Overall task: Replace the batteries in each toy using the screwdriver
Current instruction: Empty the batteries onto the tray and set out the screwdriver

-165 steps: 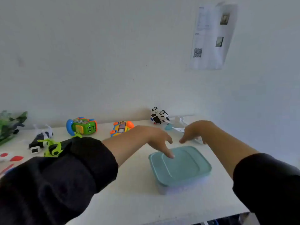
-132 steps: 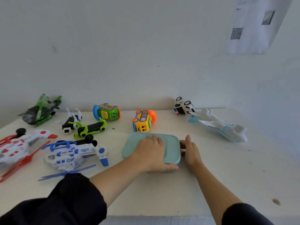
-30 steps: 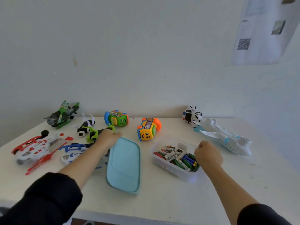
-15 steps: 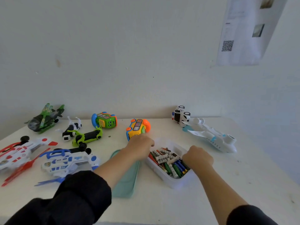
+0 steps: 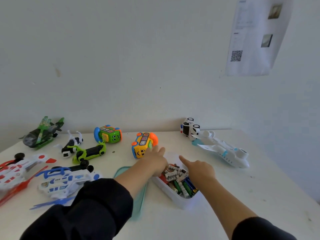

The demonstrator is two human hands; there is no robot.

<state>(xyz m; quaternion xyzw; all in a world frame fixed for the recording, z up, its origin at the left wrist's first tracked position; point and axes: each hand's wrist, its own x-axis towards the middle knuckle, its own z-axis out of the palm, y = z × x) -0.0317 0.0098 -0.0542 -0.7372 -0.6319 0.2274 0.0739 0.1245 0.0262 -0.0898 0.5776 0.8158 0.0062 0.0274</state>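
A clear plastic box (image 5: 173, 194) holding several batteries (image 5: 180, 179) stands open on the white table (image 5: 259, 196). Its teal lid (image 5: 141, 193) lies flat to its left, partly under my left forearm. My left hand (image 5: 154, 161) reaches over the box's far left corner with the index finger straight; its other fingers curl down among the batteries and are partly hidden. My right hand (image 5: 199, 168) hovers over the box's right side, index finger pointing forward. No screwdriver shows.
Toys ring the box: a yellow bus (image 5: 142, 146), a green phone car (image 5: 108, 135), a green scooter (image 5: 90, 152), a blue-white helicopter (image 5: 65, 181), a red-white helicopter (image 5: 15, 168), a white airplane (image 5: 223, 151) and a police car (image 5: 189, 129). A wall rises behind the table.
The lid came off the box and was laid down at its left. Both hands then moved onto the open box, and their index fingers now stretch out.
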